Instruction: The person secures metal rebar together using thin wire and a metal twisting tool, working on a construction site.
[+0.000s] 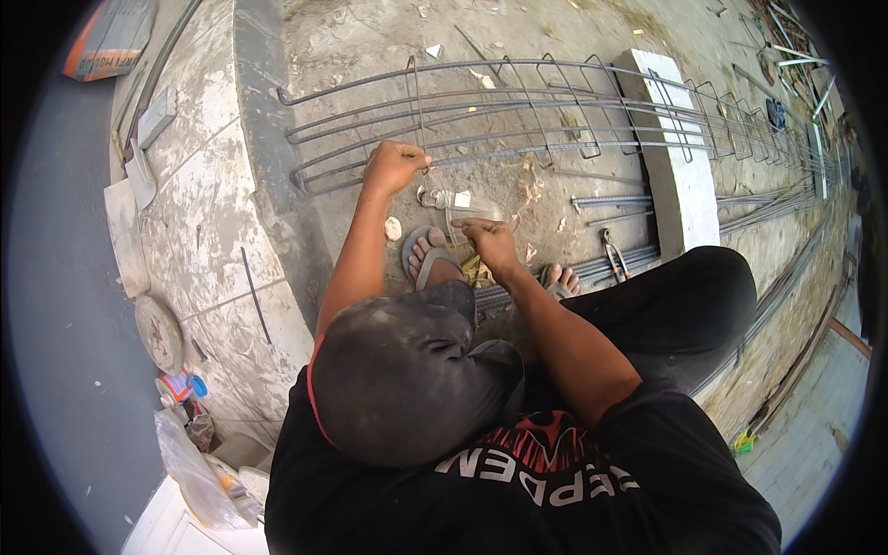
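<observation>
A long rebar cage [481, 90] of several bars and bent stirrups lies across in front of me. My left hand [396, 168] is closed at its near bar, the fingertips pinched where a stirrup [415, 102] meets that bar. Lower and to the right, my right hand [490, 245] is closed with its index finger pointing left; a thin wire-like line shows by the fingertip, but what it holds is too small to make out. Just beyond that hand lies a clear plastic bottle [476, 205]. Pincers [612, 254] rest on the ground right of my feet.
A pale concrete block [673, 166] props the cage at the right. Loose rebar [615, 201] lies beneath and beside it. To the left runs a stained concrete ledge [208, 176] with tile pieces and a round disc [159, 333]. A plastic bag [199, 472] sits at lower left.
</observation>
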A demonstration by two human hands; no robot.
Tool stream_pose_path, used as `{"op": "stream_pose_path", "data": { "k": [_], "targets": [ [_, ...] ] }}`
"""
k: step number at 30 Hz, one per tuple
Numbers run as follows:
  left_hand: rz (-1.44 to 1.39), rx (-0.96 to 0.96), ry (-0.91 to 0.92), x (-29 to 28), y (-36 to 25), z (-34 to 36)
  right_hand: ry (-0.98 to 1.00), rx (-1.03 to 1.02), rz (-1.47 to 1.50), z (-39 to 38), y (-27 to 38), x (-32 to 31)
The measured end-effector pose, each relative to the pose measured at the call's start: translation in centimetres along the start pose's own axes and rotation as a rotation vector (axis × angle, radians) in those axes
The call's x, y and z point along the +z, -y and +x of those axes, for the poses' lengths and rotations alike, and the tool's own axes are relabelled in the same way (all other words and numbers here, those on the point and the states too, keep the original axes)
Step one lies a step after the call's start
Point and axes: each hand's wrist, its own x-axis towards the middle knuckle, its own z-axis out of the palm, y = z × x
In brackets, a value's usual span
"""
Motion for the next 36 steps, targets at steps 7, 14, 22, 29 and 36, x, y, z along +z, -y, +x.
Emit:
{"op": "stream_pose_path", "data": {
  "k": [7, 14, 22, 29, 36],
  "targets": [
    [-0.013, -0.009, -0.061, 0.4, 1.4, -0.7, -0.155, -0.073, -0.566, -0.3, 0.4, 1.4],
    [-0.023, 0.008, 0.017, 0.6, 1.1, 0.0, -0.132, -0.210, -0.660, 0.7, 2.4, 2.7],
    [0.044, -0.079, 0.001, 0.0, 0.0, -0.9, -0.310, -0.239, -0.691, 1.4, 5.6, 5.1],
    [0.096, -0.108, 0.067, 0.3, 0.6, -0.2, -0.391, -0.348, -0.650, 1.9, 5.3, 6.1],
    [-0.116, -0.146, 0.107, 1.0, 1.9, 0.0, -0.382, -0.377, -0.660, 2.1, 5.8, 6.5]
  ]
}}
